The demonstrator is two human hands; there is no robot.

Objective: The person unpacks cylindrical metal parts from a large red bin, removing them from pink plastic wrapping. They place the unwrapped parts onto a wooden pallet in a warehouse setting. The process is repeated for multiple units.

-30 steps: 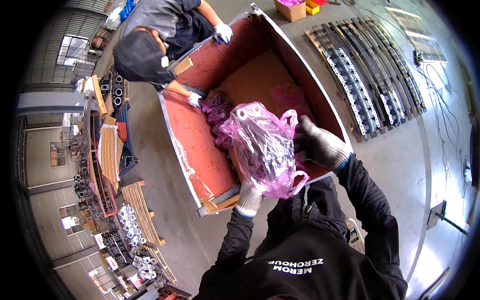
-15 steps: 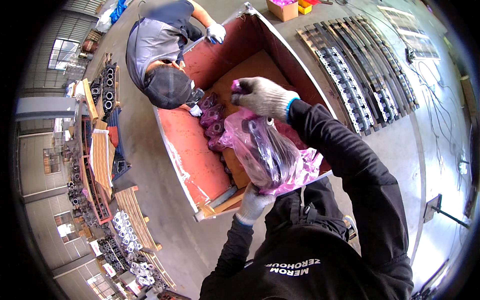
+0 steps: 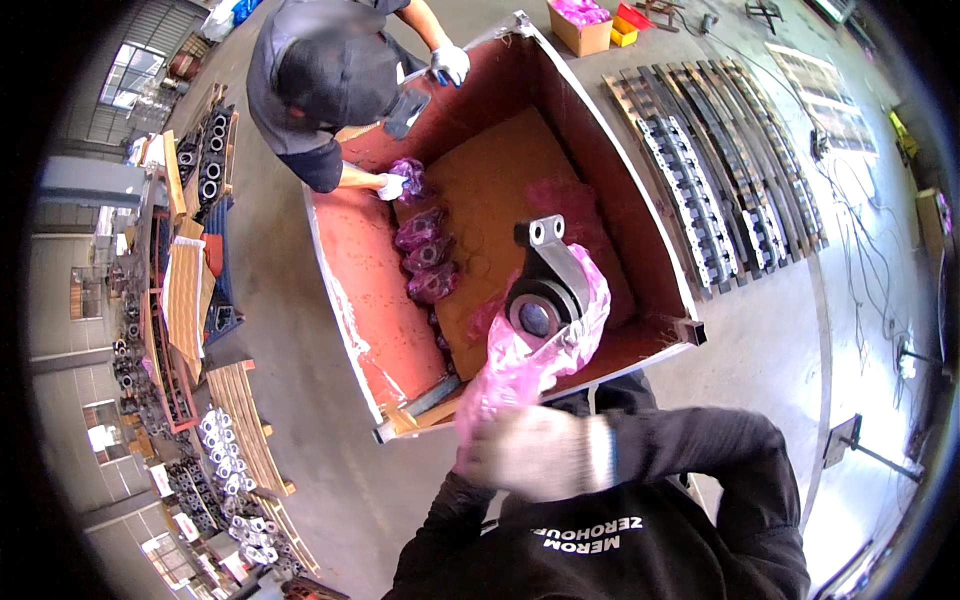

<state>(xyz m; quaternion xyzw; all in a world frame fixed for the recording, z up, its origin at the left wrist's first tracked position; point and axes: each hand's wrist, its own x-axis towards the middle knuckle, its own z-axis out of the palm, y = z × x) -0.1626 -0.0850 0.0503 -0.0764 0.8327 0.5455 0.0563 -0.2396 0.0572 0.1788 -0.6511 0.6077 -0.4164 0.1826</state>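
Observation:
A dark metal bracket [image 3: 545,285] with a round bushing and a two-hole lug sticks out of a pink plastic bag [image 3: 520,370]. It is held up over the near side of a red metal bin [image 3: 350,270]. My right hand [image 3: 545,455], in a pale knit glove, is closed at the bag's gathered tail, its fingers blurred. My left forearm [image 3: 452,510] reaches the same spot, but the left hand is hidden behind the right hand and bag. Several pink-wrapped parts [image 3: 428,250] lie in a row along the bin's left side, on brown cardboard [image 3: 500,170].
Across the bin a co-worker in a dark cap [image 3: 340,75] leans in, one gloved hand [image 3: 392,187] at a wrapped part, the other [image 3: 450,65] at the rim. Slats with metal parts [image 3: 690,190] lie right; a cardboard box [image 3: 580,28] stands behind. Pallets [image 3: 240,420] and parts are left.
The bracket has turned and its lug and bushing now show outside the bag. My right hand has come down from above it to the bag's tail. The co-worker's head has shifted away from me.

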